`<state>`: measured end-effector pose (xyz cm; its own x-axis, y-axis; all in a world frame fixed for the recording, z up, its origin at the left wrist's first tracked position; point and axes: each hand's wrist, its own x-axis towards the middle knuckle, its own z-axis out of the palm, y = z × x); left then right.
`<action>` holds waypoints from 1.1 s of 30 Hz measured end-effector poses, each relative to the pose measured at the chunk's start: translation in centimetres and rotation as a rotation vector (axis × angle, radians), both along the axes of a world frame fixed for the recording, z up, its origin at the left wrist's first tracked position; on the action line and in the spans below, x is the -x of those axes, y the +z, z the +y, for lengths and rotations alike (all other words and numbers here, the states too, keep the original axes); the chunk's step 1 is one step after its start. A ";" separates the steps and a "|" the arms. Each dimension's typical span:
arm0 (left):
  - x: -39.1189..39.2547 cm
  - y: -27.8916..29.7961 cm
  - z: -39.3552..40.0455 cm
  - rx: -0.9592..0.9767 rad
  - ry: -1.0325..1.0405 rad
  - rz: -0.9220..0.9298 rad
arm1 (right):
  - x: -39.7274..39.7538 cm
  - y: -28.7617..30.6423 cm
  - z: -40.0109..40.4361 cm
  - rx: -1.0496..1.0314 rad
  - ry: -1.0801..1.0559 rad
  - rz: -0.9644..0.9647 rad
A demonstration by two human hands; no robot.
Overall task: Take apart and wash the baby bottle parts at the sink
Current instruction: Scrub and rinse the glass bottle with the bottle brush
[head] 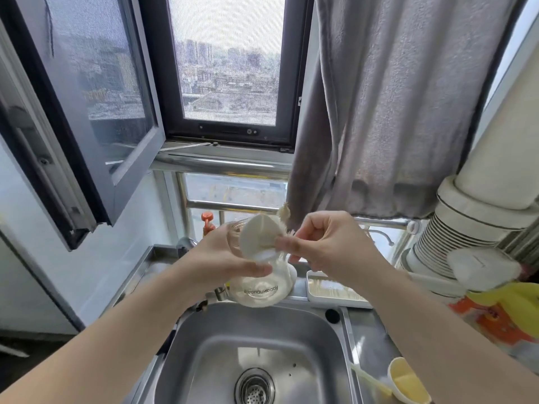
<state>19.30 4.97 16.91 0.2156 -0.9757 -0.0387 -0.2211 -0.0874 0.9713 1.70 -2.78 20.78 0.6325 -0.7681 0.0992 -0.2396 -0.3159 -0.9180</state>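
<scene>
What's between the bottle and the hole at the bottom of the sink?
Nothing. In the head view the bottle is held in the air by the left hand, and below it only bare steel sink leads down to the drain.

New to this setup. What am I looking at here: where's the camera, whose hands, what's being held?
There is no robot: one wide-angle camera worn on a person's head looks down over a steel sink. Both bare arms reach in from below. The left hand grips a clear baby bottle above the sink. The right hand pinches a pale brush-like cleaning piece at the bottle's upper end; motion blur hides exactly what it is. On the sink's back ledge sits a white tray, and a yellow scoop lies on the counter to the right. A window and a grey curtain are behind.
</scene>
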 end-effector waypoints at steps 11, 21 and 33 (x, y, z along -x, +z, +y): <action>-2.1 0.2 0.0 0.065 0.020 0.214 | 0.4 -0.5 -0.4 -0.101 0.048 -0.026; -2.3 0.3 0.3 0.053 -0.100 0.354 | 0.4 0.2 -0.6 -0.029 0.102 -0.069; -3.6 -0.2 0.7 0.069 -0.164 0.461 | 0.4 -0.7 0.2 -0.061 0.267 0.002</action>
<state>22.87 5.72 16.71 0.0343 -0.9990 -0.0279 0.2280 -0.0193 0.9735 1.31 -2.63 20.06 0.8135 -0.5789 0.0562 -0.1573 -0.3121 -0.9370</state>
